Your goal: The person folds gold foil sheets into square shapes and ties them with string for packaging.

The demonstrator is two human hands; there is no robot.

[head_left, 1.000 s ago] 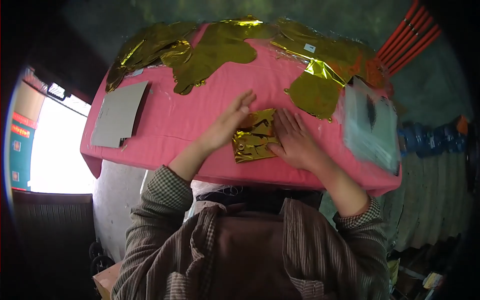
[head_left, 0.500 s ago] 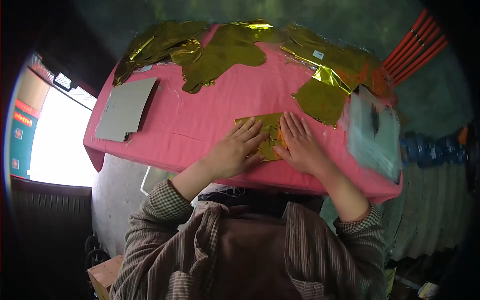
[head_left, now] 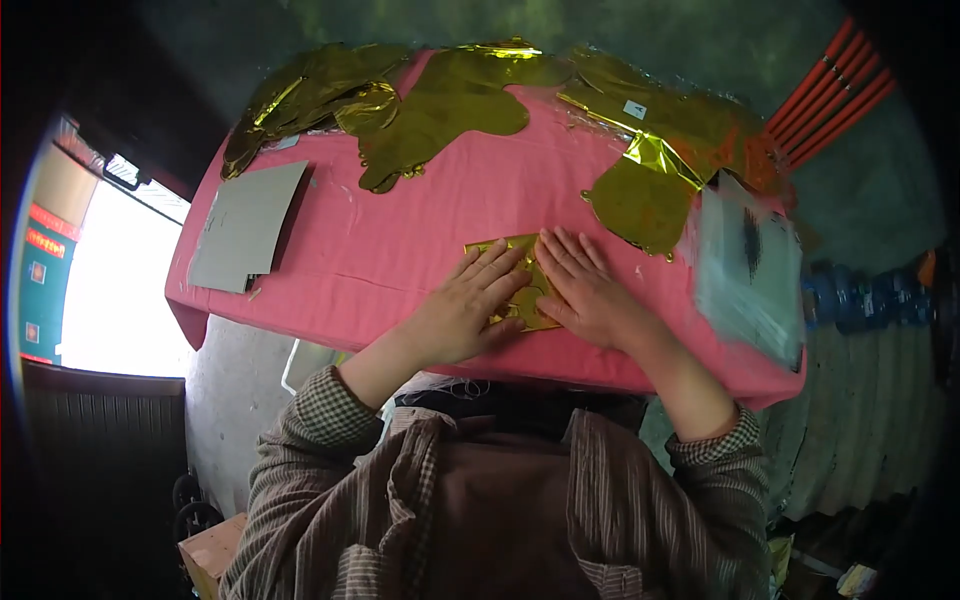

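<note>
Between my hands, a folded piece of shiny gold foil (head_left: 528, 300) lies flat near the front edge of the pink-covered table (head_left: 420, 220). My left hand (head_left: 470, 310) rests flat over the foil's left part, fingers stretched out. Over its right part lies my right hand (head_left: 585, 290), palm down with the fingers extended and the thumb pointing left. The hands are slightly apart, and the foil's top edge and middle show between them. Whatever is under the palms is hidden.
Large gold foil sheets (head_left: 440, 120) lie along the table's far side. A gold foil piece (head_left: 645, 205) hangs toward the right middle. Grey cardboard (head_left: 250, 225) lies at left, a stack of clear plastic bags (head_left: 750, 275) at right. Red poles (head_left: 830, 95) stand beyond the right corner.
My right hand has slid a little left across the foil, closer to my left hand. My left hand has stayed nearly in place, and the view has shifted slightly.
</note>
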